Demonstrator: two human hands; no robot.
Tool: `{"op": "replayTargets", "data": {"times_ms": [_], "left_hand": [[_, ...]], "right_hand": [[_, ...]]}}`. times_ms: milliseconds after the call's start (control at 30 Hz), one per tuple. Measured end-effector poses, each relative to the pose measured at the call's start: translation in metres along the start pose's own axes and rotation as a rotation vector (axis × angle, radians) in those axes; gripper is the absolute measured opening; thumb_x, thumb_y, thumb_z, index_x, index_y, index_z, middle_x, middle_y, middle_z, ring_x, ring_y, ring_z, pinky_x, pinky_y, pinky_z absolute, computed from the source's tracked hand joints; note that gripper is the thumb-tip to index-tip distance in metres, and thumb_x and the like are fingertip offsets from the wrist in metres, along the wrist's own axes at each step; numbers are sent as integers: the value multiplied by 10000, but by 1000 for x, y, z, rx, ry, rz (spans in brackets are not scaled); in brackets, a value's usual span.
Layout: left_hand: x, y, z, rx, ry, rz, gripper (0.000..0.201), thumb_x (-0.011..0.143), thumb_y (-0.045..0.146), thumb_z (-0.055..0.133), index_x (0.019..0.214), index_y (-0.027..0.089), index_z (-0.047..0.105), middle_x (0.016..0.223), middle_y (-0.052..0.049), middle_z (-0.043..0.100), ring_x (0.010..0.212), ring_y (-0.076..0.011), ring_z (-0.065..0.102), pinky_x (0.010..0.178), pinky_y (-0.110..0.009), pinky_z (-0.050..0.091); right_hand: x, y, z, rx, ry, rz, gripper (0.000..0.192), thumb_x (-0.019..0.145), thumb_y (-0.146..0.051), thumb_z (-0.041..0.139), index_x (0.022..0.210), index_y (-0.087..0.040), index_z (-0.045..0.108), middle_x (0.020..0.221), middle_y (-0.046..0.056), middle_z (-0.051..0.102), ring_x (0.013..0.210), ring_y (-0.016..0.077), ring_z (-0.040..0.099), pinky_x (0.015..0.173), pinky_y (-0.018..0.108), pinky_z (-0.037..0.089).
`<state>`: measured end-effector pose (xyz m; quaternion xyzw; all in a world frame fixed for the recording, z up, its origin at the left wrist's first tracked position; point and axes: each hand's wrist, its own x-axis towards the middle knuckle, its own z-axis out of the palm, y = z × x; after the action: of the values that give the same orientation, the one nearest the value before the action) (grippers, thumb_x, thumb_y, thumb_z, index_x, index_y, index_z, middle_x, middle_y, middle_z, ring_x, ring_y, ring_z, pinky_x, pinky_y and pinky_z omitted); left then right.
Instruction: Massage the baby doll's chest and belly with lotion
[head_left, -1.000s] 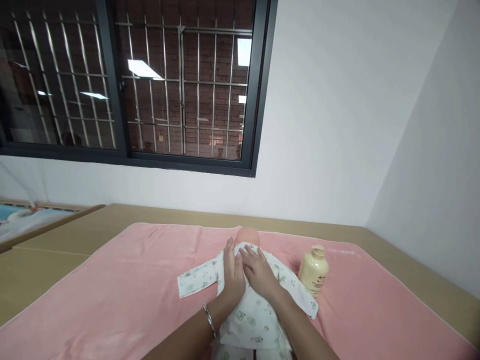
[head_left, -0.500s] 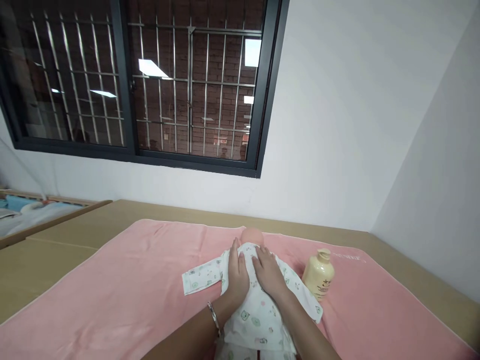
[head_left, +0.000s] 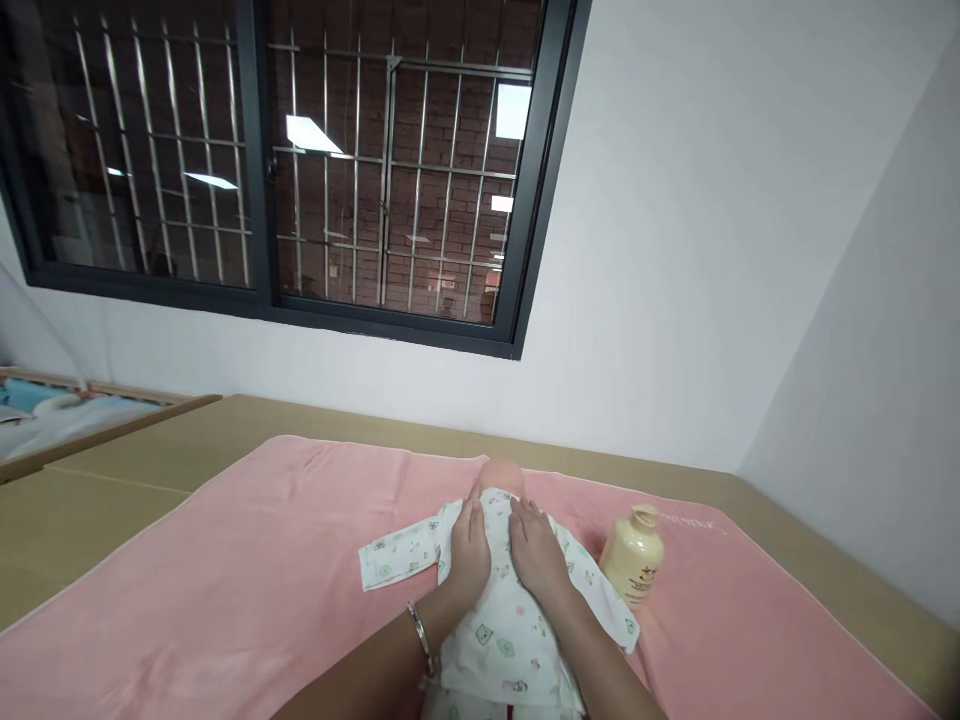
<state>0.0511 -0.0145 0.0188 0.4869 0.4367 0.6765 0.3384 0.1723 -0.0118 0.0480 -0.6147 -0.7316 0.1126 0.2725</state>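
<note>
Left hand point(head_left: 469, 545), silver bangle on the wrist, lies palm down on the chest of a small baby doll in a white printed romper point(head_left: 504, 612); fingers extended and held close together, flat on the cloth, gripping nothing. Right hand point(head_left: 537, 550) lies just beside it, also palm down, fingers straight and only slightly spread, tips near the doll's collar; it too presses rather than holds. The two hands are nearly touching along their inner edges. Doll lies on its back at the middle of a pink terry towel point(head_left: 225, 590) spread over a tan flat tabletop point(head_left: 112, 500). Long axis runs from 6 o'clock to 12 o'clock, head at 12, pointing toward the white wall; one empty-looking sleeve lies out toward 9 o'clock, the other toward 4 o'clock. Only the top of the bald head shows above the fingertips; the face is hidden. Legs and lower romper are cut off by the bottom edge, partly covered by both forearms. A cream plastic pump bottle point(head_left: 631, 555) stands upright at 3 o'clock of the doll, near the right sleeve, label print too small to read.
</note>
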Motion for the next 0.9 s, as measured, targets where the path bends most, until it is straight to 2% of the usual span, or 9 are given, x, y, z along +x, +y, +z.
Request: {"op": "replayTargets", "data": {"times_ms": [200,333,433,600,733,900], "left_hand": [[11,-1,-1,82,-43,4,455,974,352,363,1336,176,576,1454,-72,513,1361,-216,464,1177,-389,331],[16,-5,-2,202,-84,27,434,947,295,384,1277,151,628,1378,-88,585,1318,-227,514,1161,-391,351],[22,-8,-5,310,-75,31,430,933,275,394,1259,146,643,1388,-91,573,1347,-229,481,1182,-398,306],[31,-10,-9,392,-101,-7,434,937,292,388,1249,141,649,1397,-103,557,1359,-237,466,1175,-412,305],[28,-11,-6,505,-161,36,402,933,278,396,1201,194,684,1328,-66,625,1364,-231,460,1192,-419,264],[23,-13,-4,626,-200,90,413,933,242,379,1216,220,678,1321,-43,631,1376,-231,441,1205,-433,224]], "right_hand": [[2,2,-5,58,14,13,584,915,-203,229,1439,-158,481,1472,48,488,1405,209,377,1172,359,244],[4,3,-7,74,18,-16,578,934,-222,215,1459,-160,448,1471,47,487,1393,183,397,1211,387,137],[5,4,-6,59,19,-24,568,978,-319,212,1488,-145,396,1485,62,465,1415,200,364,1219,428,68],[5,5,-2,39,0,8,576,999,-381,177,1459,-165,448,1497,55,447,1444,213,307,1210,461,78],[8,6,-1,49,-8,39,565,985,-345,184,1429,-178,492,1483,57,468,1436,199,322,1207,452,86],[8,5,1,23,-12,53,557,954,-276,215,1421,-181,503,1481,62,471,1435,190,321,1203,435,89]]}}
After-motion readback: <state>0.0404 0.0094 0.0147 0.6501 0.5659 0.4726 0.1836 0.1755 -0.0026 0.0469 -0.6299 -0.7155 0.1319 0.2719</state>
